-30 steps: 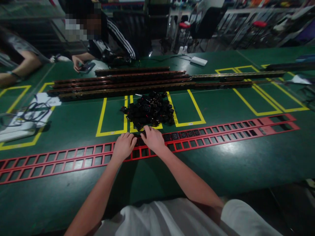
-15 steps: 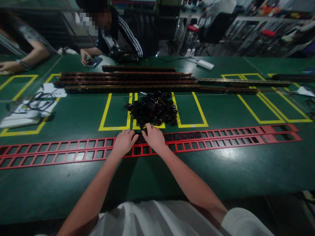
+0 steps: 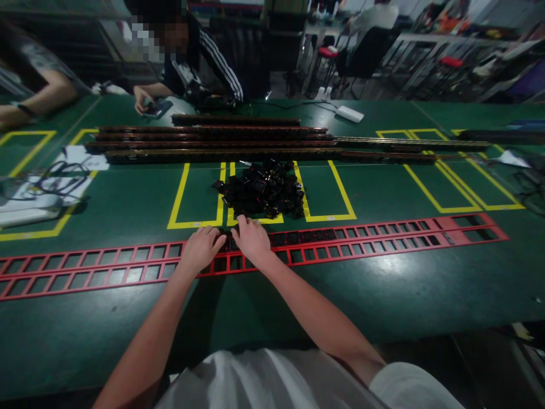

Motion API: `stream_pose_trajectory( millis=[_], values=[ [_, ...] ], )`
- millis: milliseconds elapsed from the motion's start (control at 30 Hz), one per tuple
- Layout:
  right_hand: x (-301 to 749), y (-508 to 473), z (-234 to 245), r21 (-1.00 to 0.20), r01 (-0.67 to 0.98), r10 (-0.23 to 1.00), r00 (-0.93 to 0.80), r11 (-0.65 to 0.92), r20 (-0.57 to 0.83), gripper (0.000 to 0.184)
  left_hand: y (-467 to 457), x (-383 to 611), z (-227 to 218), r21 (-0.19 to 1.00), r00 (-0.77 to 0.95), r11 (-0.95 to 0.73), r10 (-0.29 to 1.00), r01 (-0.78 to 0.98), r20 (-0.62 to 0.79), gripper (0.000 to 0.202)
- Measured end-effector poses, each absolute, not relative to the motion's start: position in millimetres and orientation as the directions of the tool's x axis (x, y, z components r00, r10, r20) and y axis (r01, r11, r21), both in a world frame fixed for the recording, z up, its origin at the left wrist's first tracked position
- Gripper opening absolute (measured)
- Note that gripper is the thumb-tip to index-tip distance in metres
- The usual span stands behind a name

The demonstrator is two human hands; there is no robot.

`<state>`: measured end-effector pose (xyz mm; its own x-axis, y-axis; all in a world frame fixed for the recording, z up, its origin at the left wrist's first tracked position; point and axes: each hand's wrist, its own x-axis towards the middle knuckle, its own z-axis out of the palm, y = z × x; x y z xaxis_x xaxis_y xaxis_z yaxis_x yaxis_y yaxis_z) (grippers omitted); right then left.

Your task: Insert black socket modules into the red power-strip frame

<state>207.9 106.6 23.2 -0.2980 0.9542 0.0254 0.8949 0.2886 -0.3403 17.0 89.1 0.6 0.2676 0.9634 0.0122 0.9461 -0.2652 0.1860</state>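
My hands have slid a little toward the left end of the desk along the red frames since half a second ago, and more of the upper frame's windows to their right now show dark sockets seated in them. My left hand (image 3: 200, 249) lies palm down on the two red frames (image 3: 383, 238), fingers curled loosely, and I cannot tell whether it has anything under it; my right hand (image 3: 252, 238) sits just beside it, touching the upper frame, fingers bent over one window as if pressing on a black socket, though the piece itself is hidden beneath them. The frames are two, lying side by side with their long axis running from the desk's left edge to its right, parallel to the near edge, so the empty windows stretch away to the left of my left hand. The pile of black sockets (image 3: 260, 194) lies straight ahead of my right hand, toward the far edge and near its fingertips, so that hand is the closer one; the pieces are too many and too jumbled to count. Beyond the pile lie long dark rails (image 3: 213, 145), about five in the main bundle, also running left to right. At the far left corner another person's hand (image 3: 140, 105) holds a phone, and a second person's arm (image 3: 38, 102) rests there
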Motion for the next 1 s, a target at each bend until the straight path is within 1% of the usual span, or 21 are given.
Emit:
stream_pose_trajectory(
  millis=[100,167,267,333,367,433,467,500,567,633,700,833,1000],
  values=[
    [207,107,22,-0.396,0.871,0.952,-0.303,0.290,0.030,0.025,88,16,2,0.188,0.275,-0.275,0.961,0.943,0.024,0.037],
    [211,106,21,-0.497,0.824,0.957,-0.287,0.273,0.049,0.031,86,18,5,0.195,0.270,-0.272,0.962,0.942,0.039,0.037],
    [231,99,17,-0.705,0.678,0.972,-0.226,0.207,0.068,0.041,84,21,8,0.224,0.248,-0.252,0.968,0.941,0.048,0.035],
    [256,92,16,-0.790,0.580,0.976,-0.190,0.200,0.108,0.039,83,23,9,0.256,0.234,-0.238,0.971,0.937,0.046,0.036],
    [272,87,16,-0.800,0.555,0.972,-0.172,0.228,0.158,0.035,83,23,10,0.271,0.226,-0.230,0.973,0.935,0.045,0.037],
    [308,77,17,-0.769,0.562,0.951,-0.125,0.303,0.284,0.029,83,24,12,0.290,0.211,-0.214,0.977,0.933,0.042,0.039],
    [325,72,18,-0.748,0.583,0.943,-0.108,0.316,0.315,0.028,83,24,12,0.293,0.205,-0.207,0.978,0.933,0.038,0.039],
    [342,66,19,-0.733,0.605,0.943,-0.101,0.312,0.318,0.028,83,25,13,0.292,0.201,-0.202,0.979,0.935,0.035,0.039],
    [370,54,20,-0.725,0.628,0.955,-0.116,0.283,0.272,0.034,83,25,13,0.284,0.200,-0.200,0.979,0.938,0.027,0.039],
    [386,43,18,-0.734,0.637,0.972,-0.138,0.235,0.192,0.038,83,24,13,0.278,0.205,-0.203,0.979,0.939,0.023,0.040],
    [392,36,14,-0.733,0.643,0.974,-0.179,0.221,0.137,0.034,83,24,13,0.275,0.208,-0.206,0.978,0.939,0.021,0.040],
    [389,32,12,-0.705,0.649,0.952,-0.276,0.287,0.134,0.024,83,24,14,0.277,0.197,-0.195,0.980,0.941,0.018,0.040],
    [384,37,20,-0.648,0.719,0.957,-0.284,0.252,0.057,0.023,82,27,17,0.297,0.176,-0.169,0.984,0.940,0.006,0.040]
  ],
)
